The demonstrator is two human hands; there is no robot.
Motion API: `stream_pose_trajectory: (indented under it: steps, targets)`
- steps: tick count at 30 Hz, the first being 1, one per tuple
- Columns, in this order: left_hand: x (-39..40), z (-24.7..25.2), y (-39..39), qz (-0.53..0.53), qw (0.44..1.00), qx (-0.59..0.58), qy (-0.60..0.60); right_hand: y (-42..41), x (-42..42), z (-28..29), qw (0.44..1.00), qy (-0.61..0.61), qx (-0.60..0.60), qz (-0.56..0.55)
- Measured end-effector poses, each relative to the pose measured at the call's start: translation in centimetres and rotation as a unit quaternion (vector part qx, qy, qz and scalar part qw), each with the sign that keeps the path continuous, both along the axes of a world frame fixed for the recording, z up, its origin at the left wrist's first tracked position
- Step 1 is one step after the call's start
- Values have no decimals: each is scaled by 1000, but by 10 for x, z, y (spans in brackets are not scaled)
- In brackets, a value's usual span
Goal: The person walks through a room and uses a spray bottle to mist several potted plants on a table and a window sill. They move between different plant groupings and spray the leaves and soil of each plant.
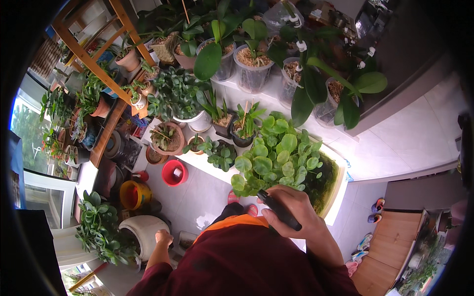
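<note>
My right hand [292, 207] is closed around a short black cylindrical object [278, 210] with a narrower dark end. What kind of object it is cannot be told. Hand and object show in front of a cream tub [337, 188] holding dark green water and round-leaved water plants [276, 155]. At the lower left, my left hand [164, 236] has its fingers curled, and nothing shows in it. It appears beside a large pale round pot [142, 231]; whether it touches the pot is unclear.
A red bucket [174, 173] and a yellow bucket [135, 195] stand on the tiled floor [198, 192]. Potted orchids in clear pots [253, 68] line a raised ledge. A wooden rack [100, 70] rises at the upper left, and a leafy plant [98, 225] grows near the window.
</note>
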State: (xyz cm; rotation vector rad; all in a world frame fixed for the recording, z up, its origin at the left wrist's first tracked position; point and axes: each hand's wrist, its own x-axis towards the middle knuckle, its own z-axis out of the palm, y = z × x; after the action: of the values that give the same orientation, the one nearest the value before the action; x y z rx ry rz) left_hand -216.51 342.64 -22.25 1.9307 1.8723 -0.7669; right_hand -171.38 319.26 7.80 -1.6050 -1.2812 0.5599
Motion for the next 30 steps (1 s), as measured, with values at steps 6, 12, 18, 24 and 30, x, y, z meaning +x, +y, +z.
stream_pose_trajectory:
  steps: [6, 12, 18, 24, 30]
  targets:
    - [1, 15, 23, 138, 961, -238, -31, -14, -9, -10, 999, -1, 8, -36]
    - [44, -11, 80, 78, 948, -309, 21, -3, -16, -18, 994, 34, -59, -87]
    - [53, -48, 171, 105, 913, -393, 26, 43, -25, -42, 984, 33, -108, -137]
    - [2, -126, 264, 89, 881, -464, 21, 117, -28, -60, 982, 80, -95, -142]
    - [37, -71, 281, 36, 911, -408, 53, 179, -35, -61, 978, 61, -74, -183]
